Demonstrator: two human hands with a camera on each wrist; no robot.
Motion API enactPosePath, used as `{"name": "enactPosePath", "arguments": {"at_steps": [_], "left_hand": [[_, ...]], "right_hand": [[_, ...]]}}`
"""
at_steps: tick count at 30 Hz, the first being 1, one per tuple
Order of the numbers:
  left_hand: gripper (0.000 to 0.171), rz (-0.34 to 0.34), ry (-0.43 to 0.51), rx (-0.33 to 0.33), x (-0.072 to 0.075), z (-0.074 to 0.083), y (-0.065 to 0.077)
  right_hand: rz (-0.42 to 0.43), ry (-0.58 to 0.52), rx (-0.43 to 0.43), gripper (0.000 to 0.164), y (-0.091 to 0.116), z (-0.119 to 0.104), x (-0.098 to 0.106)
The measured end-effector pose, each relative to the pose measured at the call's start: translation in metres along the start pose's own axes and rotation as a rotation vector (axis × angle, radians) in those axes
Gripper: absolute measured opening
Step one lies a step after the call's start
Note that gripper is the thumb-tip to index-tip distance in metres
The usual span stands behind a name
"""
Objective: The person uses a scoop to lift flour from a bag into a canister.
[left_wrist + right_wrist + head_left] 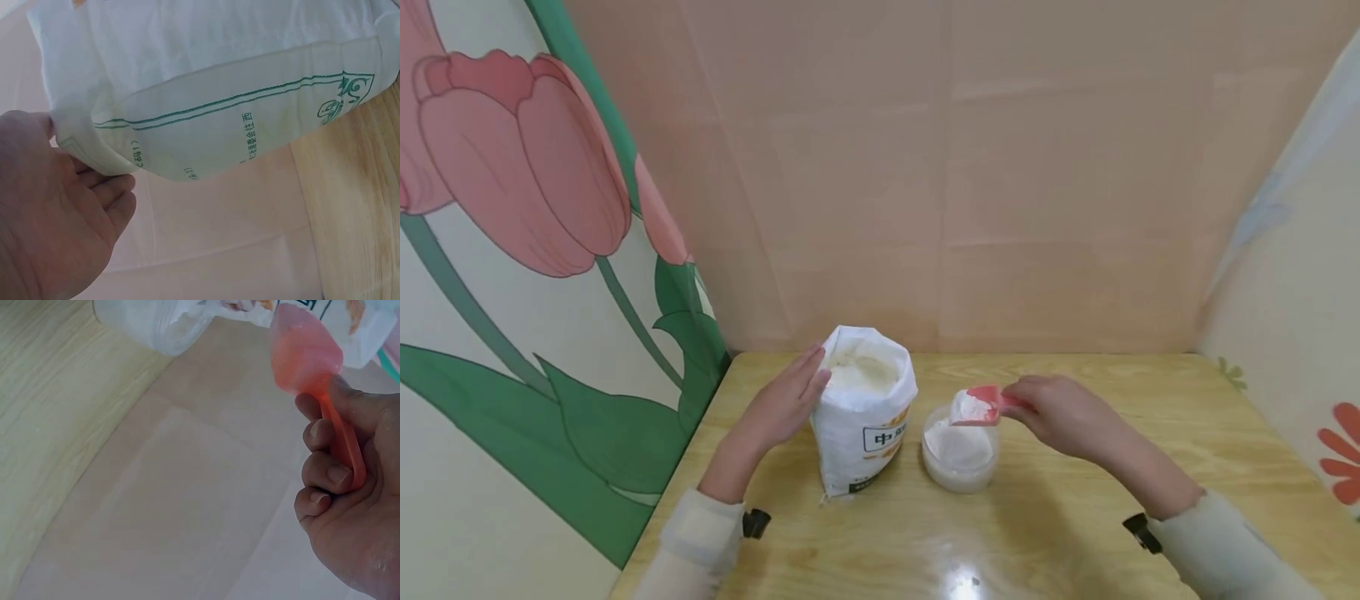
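Observation:
A white flour bag (859, 433) stands open at the top, pale powder showing inside. My left hand (786, 398) holds its left side near the rim; in the left wrist view the bag's edge lies between the thumb and the bent fingers (115, 197). My right hand (1067, 415) grips the handle of a pink scoop (985, 406), its fingers curled round it. White flour (972, 407) fills the scoop's bowl. Directly below the scoop is a clear round tub (958, 479) with flour in it, just right of the bag.
The wood-grain table (865, 550) meets a beige covered wall (962, 208) at the back. On the left stands a panel with painted tulips (527, 158); a pale panel (1300, 333) borders the right side.

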State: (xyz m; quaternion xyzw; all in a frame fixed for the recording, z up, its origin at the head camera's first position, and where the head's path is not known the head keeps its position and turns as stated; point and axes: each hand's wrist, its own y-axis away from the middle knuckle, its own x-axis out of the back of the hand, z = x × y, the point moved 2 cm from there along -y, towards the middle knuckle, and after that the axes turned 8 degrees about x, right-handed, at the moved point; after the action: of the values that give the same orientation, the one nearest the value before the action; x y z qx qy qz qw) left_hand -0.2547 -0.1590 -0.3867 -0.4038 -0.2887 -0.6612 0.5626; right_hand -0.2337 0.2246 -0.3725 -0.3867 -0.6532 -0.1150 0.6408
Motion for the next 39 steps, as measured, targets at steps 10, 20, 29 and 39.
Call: {"name": "enactPosePath", "arguments": {"at_steps": [10,20,29,39], "left_hand": [[0.071,-0.013,-0.012,0.005,0.004,-0.002,-0.004],[0.068,-0.020,-0.001,0.021,0.001,-0.004,-0.001],[0.071,-0.019,-0.008,0.013,0.003,-0.003,-0.002],[0.066,-0.034,0.000,0.018,-0.003,-0.002,-0.004]], "right_hand": [[-0.162,0.241,0.128,0.020,-0.025,-0.009,-0.006],[-0.268,0.576,0.297,0.021,-0.037,-0.023,-0.007],[-0.207,0.550,0.267,0.021,-0.034,-0.022,0.004],[-0.129,0.313,0.198,0.010,-0.024,-0.009,0.007]]}}
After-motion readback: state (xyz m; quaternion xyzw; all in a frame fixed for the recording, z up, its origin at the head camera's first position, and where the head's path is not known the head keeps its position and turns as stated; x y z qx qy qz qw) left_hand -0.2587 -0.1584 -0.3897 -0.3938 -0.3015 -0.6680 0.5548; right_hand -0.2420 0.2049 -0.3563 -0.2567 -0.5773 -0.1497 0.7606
